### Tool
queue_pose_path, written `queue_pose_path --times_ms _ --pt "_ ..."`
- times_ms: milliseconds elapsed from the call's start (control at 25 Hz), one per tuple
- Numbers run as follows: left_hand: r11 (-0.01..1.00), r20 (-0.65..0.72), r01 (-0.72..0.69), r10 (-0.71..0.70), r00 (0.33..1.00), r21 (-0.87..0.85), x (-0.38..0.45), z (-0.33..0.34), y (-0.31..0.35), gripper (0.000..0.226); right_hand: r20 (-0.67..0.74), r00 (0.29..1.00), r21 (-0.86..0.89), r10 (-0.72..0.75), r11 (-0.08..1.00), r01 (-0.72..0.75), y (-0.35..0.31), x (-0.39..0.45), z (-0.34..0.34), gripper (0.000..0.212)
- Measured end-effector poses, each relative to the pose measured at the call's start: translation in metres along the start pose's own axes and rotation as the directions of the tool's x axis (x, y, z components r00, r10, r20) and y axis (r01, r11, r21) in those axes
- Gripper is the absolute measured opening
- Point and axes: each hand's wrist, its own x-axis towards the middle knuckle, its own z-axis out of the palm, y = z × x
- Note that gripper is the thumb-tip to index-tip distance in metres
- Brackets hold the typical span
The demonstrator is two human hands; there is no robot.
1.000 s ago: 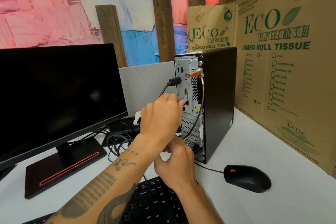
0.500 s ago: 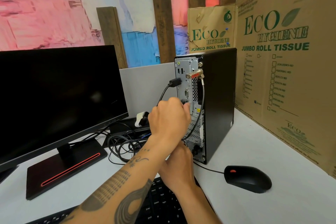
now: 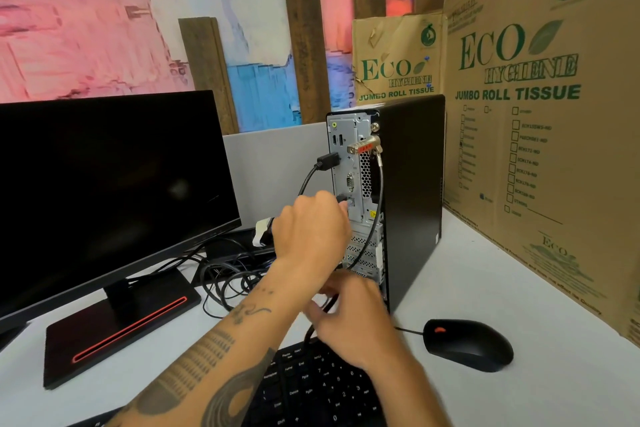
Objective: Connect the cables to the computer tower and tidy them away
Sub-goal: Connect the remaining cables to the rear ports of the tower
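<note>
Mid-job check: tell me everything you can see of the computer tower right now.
The computer tower is a slim black case standing upright on the white desk, its silvery metal rear panel turned toward the camera. One black plug sits in an upper port; a keyed cable lock hangs beside the vent grille. The left hand holds a small connector at a mid-panel port. The right hand grips a cable near the tower's base.

A white table [image 3: 485, 281] was seen carrying a computer tower [image 3: 412, 191] toward its back edge, a monitor [image 3: 114, 326] at the left, tangled cables [image 3: 228, 281] between them, a keyboard [image 3: 311, 392] at the front and a mouse [image 3: 467, 343] at the right.
</note>
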Motion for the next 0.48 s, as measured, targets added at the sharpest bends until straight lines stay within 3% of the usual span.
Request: queue_pose_path --times_ms 80,120,200,280,360,480 --pt "0.992 0.001 -0.075 0.075 0.997 0.101 0.006 -0.005 -0.004 0.043 -0.038 0.998 -0.038 -0.05 0.998 0.048 0.0 -0.007 -0.035 0.004" --pt "0.989 -0.002 -0.088 0.089 0.996 0.116 0.009 -0.006 -0.007 0.044 -0.138 0.984 -0.046 -0.11 0.993 0.105 -0.001 -0.007 -0.055 0.005" --pt "0.993 -0.015 -0.079 0.081 0.997 0.086 0.01 -0.008 -0.009 0.048 -0.36 0.893 -0.161 -0.269 0.961 0.224 -0.014 0.004 -0.096 0.011" --pt "0.998 -0.046 -0.058 0.058 0.997 0.008 0.006 -0.004 -0.011 0.049 -0.466 0.792 -0.298 -0.394 0.913 0.28 -0.032 0.03 -0.126 0.011" --pt "0.982 -0.16 -0.111 0.086 0.983 -0.15 0.001 0.007 -0.015 0.035 -0.457 0.774 -0.359 -0.439 0.887 0.291 -0.05 0.065 -0.148 0.032" --pt "0.914 -0.406 -0.309 0.184 0.895 -0.265 -0.003 0.026 -0.024 0.014 -0.292 0.86 -0.42 -0.419 0.864 0.278 -0.061 0.117 -0.164 0.053"
